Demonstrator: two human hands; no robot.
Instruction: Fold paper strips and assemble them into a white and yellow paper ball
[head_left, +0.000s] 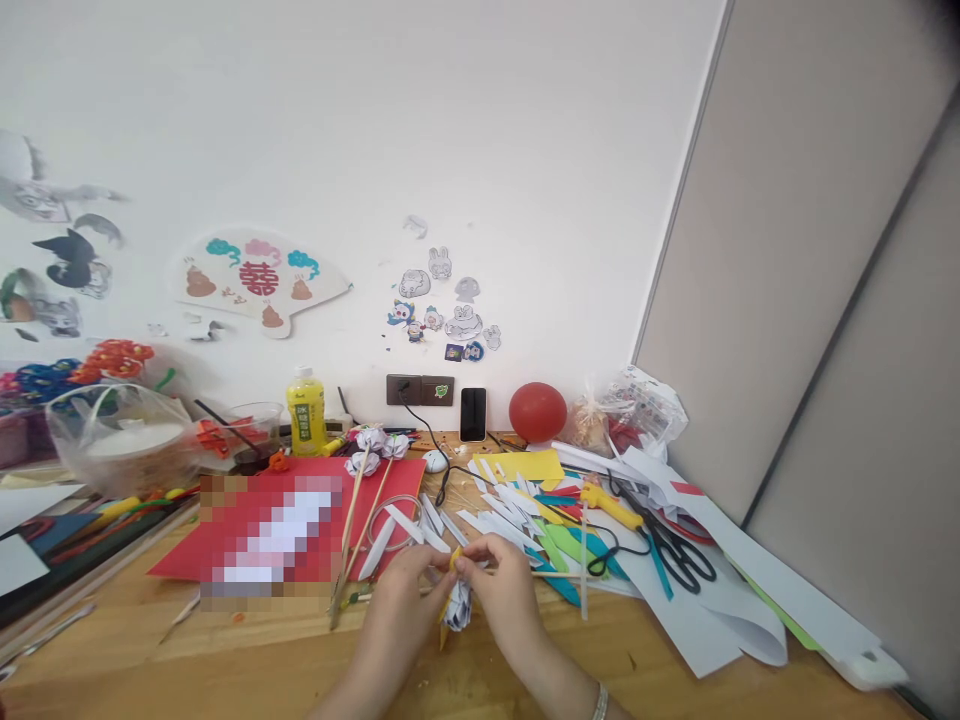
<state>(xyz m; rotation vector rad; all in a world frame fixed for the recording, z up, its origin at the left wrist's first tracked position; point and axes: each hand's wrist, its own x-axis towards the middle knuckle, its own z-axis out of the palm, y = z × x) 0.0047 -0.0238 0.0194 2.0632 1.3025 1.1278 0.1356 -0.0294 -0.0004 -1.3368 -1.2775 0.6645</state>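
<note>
In the lower middle of the head view, a white crumpled-looking paper flower (459,608) hangs just under my fingertips. My left hand (409,600) is closed, thumb and fingers pinching at the flower's top. From the other side my right hand (502,590) pinches at the same spot. A small yellow paper strip (455,558) sticks up between the fingertips, and more yellow shows below, beside the flower. A thin wooden stick (559,574) runs rightward from behind my right hand; whether it joins the flower is hidden.
Finished paper flowers on sticks (371,440) lie on a red sheet (405,475). White paper strips (506,510) are scattered ahead. To the right are a yellow glue gun (611,505) with its cord, black scissors (686,560) and white paper (697,630). A yellow bottle (305,410) stands behind.
</note>
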